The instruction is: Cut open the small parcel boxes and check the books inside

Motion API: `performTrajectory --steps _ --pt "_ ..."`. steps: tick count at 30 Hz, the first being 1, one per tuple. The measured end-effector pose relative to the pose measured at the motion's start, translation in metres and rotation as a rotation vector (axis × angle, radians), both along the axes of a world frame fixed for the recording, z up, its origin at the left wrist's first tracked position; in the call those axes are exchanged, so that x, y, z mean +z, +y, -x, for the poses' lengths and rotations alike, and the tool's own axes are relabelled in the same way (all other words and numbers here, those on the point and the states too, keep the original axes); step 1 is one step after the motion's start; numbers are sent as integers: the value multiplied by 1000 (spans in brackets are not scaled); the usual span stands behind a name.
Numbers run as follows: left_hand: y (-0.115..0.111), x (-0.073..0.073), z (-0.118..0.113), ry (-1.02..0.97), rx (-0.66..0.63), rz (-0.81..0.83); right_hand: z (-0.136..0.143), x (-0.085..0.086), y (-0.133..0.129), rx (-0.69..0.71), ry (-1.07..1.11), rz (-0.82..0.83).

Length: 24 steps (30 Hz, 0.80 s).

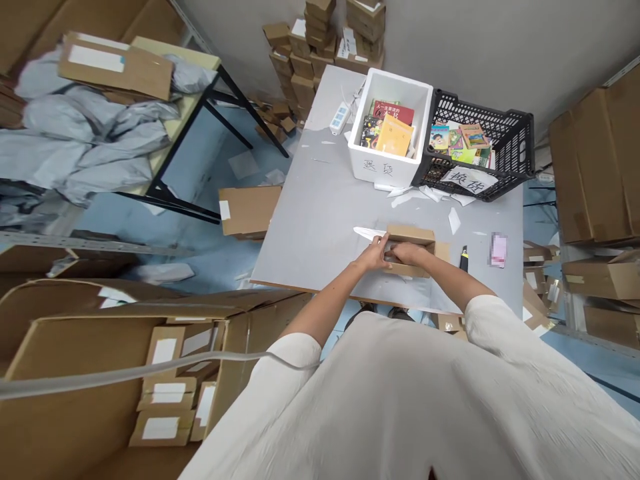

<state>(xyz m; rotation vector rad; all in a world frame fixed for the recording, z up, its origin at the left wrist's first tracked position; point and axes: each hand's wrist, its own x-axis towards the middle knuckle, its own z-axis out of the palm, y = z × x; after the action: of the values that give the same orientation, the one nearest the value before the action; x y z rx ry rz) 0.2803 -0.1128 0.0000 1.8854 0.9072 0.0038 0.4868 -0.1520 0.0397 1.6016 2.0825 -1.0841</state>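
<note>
A small open cardboard box (411, 233) lies near the front edge of the grey table (310, 220). My left hand (374, 255) is at the box's left end, its fingers wrapped round the side wall. Inside the box is my right hand (407, 254), reaching in from the right; its fingertips are partly hidden, and what they touch cannot be made out. A white sheet or flap (369, 233) sticks out to the left of the box. The box's right flap (443, 252) is folded outward beneath my right forearm.
Behind stand a white foam bin (390, 167) and a black crate (505, 177), both holding books. A yellow-black cutter (464, 260) and a pink item (498, 249) lie at right. A large carton (75, 327) stands at lower left; a cable (200, 358) crosses it.
</note>
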Motion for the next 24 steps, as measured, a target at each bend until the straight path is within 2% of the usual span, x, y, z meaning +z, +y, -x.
performTrajectory --steps 6,10,16,20,22,24 --pt "0 -5 2 -29 1 -10 7 -20 9 121 -53 -53" --pt "0 -5 3 -25 9 -12 9 -30 9 108 -86 -25" --pt "-1 4 3 73 -5 -30 -4 -33 0 89 0 -93" --pt "-2 9 2 118 -22 -53 -3 -35 -3 48 -7 -109" --pt "-2 11 1 135 -28 -62 0 -34 -2 81 -21 -135" --pt "-2 12 1 142 -29 -68 2 -31 -2 189 -50 -173"
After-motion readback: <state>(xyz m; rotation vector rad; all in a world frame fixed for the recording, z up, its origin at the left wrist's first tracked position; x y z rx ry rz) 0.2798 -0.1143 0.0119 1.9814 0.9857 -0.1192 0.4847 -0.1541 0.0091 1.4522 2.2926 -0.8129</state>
